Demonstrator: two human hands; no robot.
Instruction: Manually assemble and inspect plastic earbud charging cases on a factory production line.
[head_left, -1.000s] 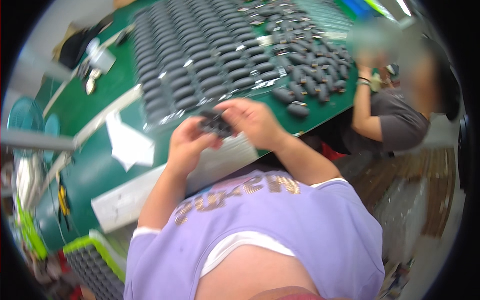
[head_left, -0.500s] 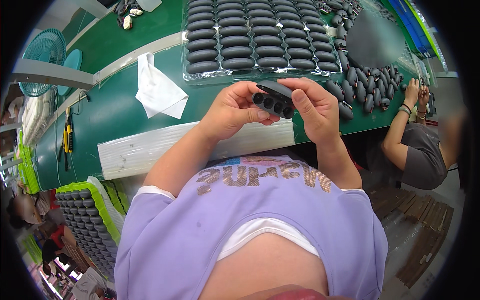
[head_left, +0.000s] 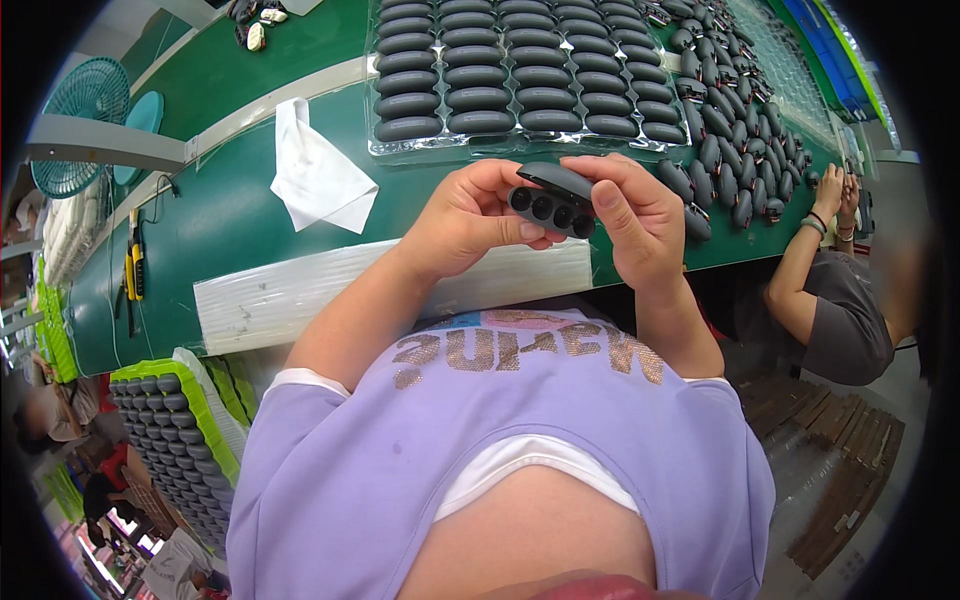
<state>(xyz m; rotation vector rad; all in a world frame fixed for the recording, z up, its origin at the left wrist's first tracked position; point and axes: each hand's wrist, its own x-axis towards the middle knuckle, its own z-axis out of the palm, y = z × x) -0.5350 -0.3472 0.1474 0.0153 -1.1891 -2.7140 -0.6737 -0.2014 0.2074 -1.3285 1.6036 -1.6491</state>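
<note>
In front of my chest, both hands hold a dark grey oval hinged case (head_left: pixel 548 211) with its lid tilted partly up. Several round dark wells show along its inside. My left hand (head_left: pixel 462 222) is closed around the left end, thumb along the near edge of the base. At the right end my right hand (head_left: pixel 640 220) grips the case, its thumb near the lid's edge and its fingers behind. Just beyond, a clear plastic tray (head_left: pixel 400 150) holds rows of similar dark grey cases. Many loose cases (head_left: pixel 742 208) lie heaped on the green table right of the tray.
A white cloth (head_left: pixel 322 182) and a whitish ribbed strip (head_left: pixel 300 290) lie on the table (head_left: pixel 225 225). Yellow-handled cutters (head_left: pixel 135 268) and a teal fan (head_left: pixel 78 125) are at left. Another full tray (head_left: pixel 180 440) stands lower left. A co-worker's hands (head_left: pixel 835 195) are at right.
Both hands and the case sit very slightly farther right, with the grip unchanged. The blurred dark shape over the loose cases at upper right is gone.
</note>
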